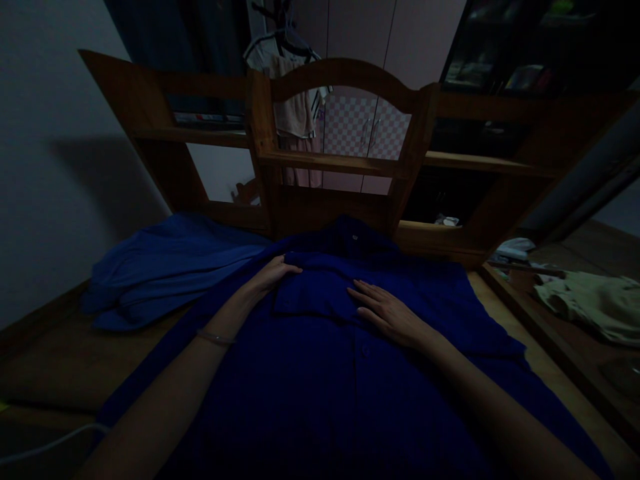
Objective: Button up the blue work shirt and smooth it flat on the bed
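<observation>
A dark blue shirt [310, 380] lies spread over a wooden surface, its collar end toward the wooden headboard. A button and a front placket show near its middle. My left hand [275, 273] grips a folded edge of the cloth on the left of the chest, thumb on top and the other fingers mostly hidden. My right hand [387, 312] rests flat on the shirt, right of that fold, with its fingers extended. A thin bracelet circles my left wrist.
A lighter blue cloth [175, 267] is heaped on the left by the wall. Behind stands the wooden headboard [330, 177] with shelves. Pale folded clothing [595, 303] lies on the right, past a wooden ledge. Hanging clothes [295, 110] and cupboards are farther back. A white cable [55, 440] runs at lower left.
</observation>
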Available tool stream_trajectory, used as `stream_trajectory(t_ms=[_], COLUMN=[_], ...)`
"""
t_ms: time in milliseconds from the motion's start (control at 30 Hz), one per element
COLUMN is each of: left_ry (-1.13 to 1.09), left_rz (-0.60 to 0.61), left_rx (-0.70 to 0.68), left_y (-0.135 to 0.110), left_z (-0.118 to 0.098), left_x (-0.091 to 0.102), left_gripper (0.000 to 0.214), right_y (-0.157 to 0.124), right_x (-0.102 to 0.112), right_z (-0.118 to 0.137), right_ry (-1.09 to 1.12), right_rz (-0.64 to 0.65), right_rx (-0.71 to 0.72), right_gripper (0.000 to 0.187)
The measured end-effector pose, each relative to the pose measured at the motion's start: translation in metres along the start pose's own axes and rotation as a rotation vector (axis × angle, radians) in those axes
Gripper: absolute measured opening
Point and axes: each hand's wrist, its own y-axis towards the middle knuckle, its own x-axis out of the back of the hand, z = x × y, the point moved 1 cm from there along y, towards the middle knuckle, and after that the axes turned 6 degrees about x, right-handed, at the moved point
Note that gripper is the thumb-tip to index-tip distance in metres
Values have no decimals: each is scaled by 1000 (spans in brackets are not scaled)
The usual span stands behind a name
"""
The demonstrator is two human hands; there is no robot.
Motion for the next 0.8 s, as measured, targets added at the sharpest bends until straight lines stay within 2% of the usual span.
stream_trajectory(t_ms=[233, 633, 800], left_ry=[43, -31, -10], left_rz=[13, 34, 35], left_rx=[7, 9, -44], left_y=[-4, -8, -2], left_z=[-4, -7, -5], left_x=[-1, -7, -2], left_gripper=[48, 40, 27], right_y=[0, 0, 0], right_x=[-2, -2, -2], right_z=[-1, -1, -2], right_ry=[9, -9, -10], right_rz=[-13, 4, 6], right_rx=[9, -2, -1], right_gripper=[51, 51, 51])
